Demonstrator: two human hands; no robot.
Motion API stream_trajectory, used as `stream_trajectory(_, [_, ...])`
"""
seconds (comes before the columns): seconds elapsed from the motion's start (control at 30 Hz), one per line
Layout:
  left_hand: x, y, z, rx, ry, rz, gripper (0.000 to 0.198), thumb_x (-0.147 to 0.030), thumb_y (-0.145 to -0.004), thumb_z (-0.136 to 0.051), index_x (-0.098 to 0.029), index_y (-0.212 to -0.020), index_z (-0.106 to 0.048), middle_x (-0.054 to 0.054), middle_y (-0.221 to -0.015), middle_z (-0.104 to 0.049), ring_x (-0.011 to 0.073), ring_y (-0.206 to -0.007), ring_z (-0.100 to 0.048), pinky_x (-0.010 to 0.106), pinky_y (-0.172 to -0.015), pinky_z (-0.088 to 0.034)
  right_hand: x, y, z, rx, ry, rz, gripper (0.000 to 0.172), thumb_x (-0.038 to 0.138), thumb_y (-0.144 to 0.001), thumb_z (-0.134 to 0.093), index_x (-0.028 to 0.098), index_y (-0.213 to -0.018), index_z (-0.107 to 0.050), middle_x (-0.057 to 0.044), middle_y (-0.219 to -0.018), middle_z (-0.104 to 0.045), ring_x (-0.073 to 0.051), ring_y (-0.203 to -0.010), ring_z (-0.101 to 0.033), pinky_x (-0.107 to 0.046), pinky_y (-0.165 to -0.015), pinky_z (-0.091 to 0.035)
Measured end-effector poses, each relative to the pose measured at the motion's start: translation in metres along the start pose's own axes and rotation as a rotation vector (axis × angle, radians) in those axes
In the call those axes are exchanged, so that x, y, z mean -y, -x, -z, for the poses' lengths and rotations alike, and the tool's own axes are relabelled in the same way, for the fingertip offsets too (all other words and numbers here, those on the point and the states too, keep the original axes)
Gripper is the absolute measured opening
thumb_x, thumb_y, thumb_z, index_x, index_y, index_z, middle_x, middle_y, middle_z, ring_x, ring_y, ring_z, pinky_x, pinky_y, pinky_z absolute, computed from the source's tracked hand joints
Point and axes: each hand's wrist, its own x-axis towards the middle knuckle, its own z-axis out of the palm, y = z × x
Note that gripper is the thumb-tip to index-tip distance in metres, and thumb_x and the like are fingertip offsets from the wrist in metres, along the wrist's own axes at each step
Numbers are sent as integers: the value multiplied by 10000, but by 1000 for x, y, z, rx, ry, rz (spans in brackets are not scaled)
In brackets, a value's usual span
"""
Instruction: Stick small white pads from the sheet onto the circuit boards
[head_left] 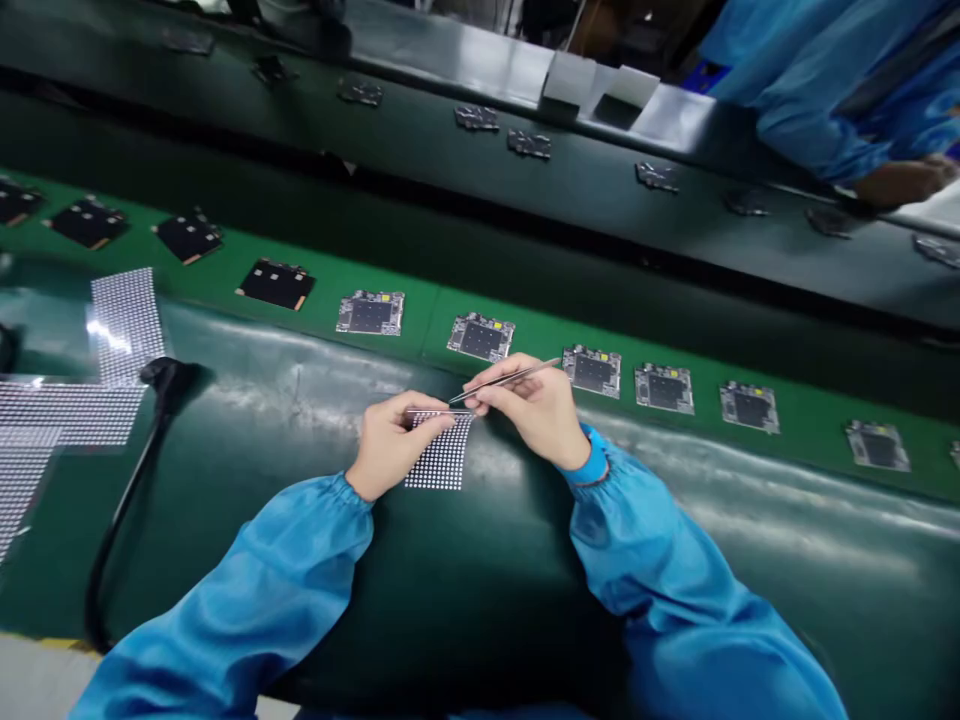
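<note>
My left hand pinches the upper edge of a sheet of small round white stickers, which hangs toward me over the dark green bench. Between the fingers of my right hand is a pair of metal tweezers, slanting down to the left. The tweezer tips meet the sheet's top edge close to my left fingertips; whether they grip a sticker is too small to tell. Just beyond my hands a circuit board lies on the green strip, with another circuit board right of the tweezers.
More circuit boards line the green belt, with black-covered boards toward the left. Sticker sheets lie at left beside a black cable with a plug. Across the line, a person's blue sleeve shows near another row of boards.
</note>
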Motion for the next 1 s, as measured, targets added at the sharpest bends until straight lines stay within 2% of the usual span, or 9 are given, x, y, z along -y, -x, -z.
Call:
stream_trajectory(0.1, [-2,1,0,-17,-25,-13,111,-292,-772,-821,-205,-833,-789,28,-809,-799,177,-719,-737,276,-673,-598,4,3,-4,10,7,-17,153,299,-827,-807,167,-870,-744,-52,-779,-766,-170,-664,-724,-320,-648,-622])
stream_trajectory(0.6, [3,0,1,-12,-9,-63,89,-284,-774,-835,-226,-827,-793,8,-799,-798,141,-671,-721,237,-631,-577,0,4,-10,9,66,18,98,240,-808,-813,157,-829,-765,-51,-836,-768,-134,-635,-695,-279,-616,-604])
stream_trajectory(0.8, [3,1,0,-11,-8,-58,92,-285,-776,-833,-229,-837,-795,16,-807,-800,158,-691,-735,256,-641,-592,2,6,-13,8,33,10,109,252,-818,-805,157,-840,-755,-48,-795,-765,-139,-639,-707,-277,-616,-606])
stream_trajectory(0.9, [2,1,1,-25,-41,-62,97,-291,-768,-836,-230,-834,-798,16,-810,-800,170,-709,-742,266,-649,-597,5,1,-6,-22,-7,2,134,264,-819,-801,151,-851,-737,-48,-751,-764,-147,-634,-717,-278,-615,-612])
stream_trajectory(1.0, [4,1,2,-48,-86,-65,92,-289,-763,-837,-237,-832,-803,9,-814,-801,167,-718,-743,259,-653,-592,-1,-17,15,-158,6,36,177,277,-792,-816,144,-838,-707,-48,-727,-755,-149,-615,-716,-269,-584,-607])
